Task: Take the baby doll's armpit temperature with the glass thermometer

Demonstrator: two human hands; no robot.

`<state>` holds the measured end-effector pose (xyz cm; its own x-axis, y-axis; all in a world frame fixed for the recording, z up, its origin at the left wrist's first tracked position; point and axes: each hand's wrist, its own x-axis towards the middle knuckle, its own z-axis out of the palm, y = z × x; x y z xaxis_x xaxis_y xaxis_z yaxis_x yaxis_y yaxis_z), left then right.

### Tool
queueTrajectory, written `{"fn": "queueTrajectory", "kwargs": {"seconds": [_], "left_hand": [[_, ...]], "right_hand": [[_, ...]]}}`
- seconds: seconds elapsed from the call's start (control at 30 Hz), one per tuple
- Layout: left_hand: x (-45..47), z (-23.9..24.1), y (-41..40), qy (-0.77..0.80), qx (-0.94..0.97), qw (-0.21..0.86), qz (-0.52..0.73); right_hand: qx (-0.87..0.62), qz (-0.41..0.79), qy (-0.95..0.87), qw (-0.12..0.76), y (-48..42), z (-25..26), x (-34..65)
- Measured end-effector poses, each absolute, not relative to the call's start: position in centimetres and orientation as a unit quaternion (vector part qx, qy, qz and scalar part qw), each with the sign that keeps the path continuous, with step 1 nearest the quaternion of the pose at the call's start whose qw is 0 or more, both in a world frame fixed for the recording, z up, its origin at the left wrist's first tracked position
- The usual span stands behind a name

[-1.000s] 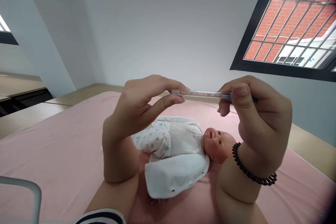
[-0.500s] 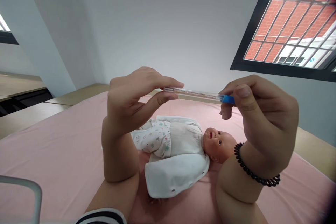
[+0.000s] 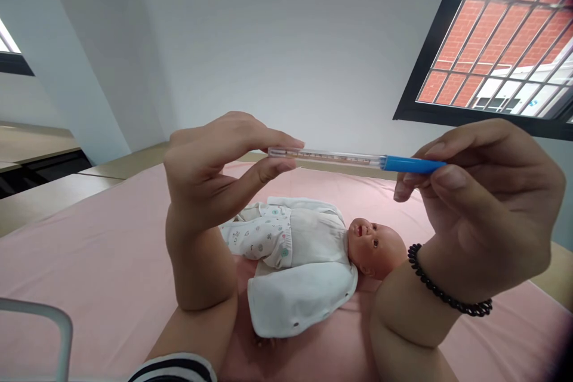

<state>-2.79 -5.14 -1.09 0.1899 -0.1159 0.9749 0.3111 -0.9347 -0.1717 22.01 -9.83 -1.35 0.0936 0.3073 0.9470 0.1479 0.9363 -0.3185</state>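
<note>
A glass thermometer (image 3: pixel 338 158) lies inside a slim clear tube with a blue cap (image 3: pixel 409 164), held almost level above the bed. My left hand (image 3: pixel 210 176) pinches the clear end of the tube between thumb and index finger. At the other end, my right hand (image 3: pixel 496 197) has its thumb and fingers closed on the tip of the blue cap. Cap and tube are joined. Below the hands a baby doll (image 3: pixel 376 245) lies on its back, head to the right, in a white top and patterned trousers (image 3: pixel 268 239). A white jacket (image 3: pixel 299 295) is spread open beneath it.
A pink sheet (image 3: pixel 98 250) covers the bed. A pale metal rail (image 3: pixel 65 334) curves in at the lower left. Behind stand a wall (image 3: pixel 286 42) and a barred window (image 3: pixel 496 54). A wooden surface (image 3: pixel 40 203) is on the left.
My right hand has moved right along the blue cap to its tip, leaving more of the cap showing. My left hand and the tube have shifted slightly left.
</note>
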Motion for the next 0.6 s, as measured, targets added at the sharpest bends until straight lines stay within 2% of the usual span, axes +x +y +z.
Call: {"fn": "queueTrajectory", "kwargs": {"seconds": [0.6], "left_hand": [[-2.35, -0.72, -4.58, -0.009, -0.761, 0.145, -0.632]], "right_hand": [[-0.188, 0.034, -0.646, 0.739, -9.64, -1.18, 21.57]]}}
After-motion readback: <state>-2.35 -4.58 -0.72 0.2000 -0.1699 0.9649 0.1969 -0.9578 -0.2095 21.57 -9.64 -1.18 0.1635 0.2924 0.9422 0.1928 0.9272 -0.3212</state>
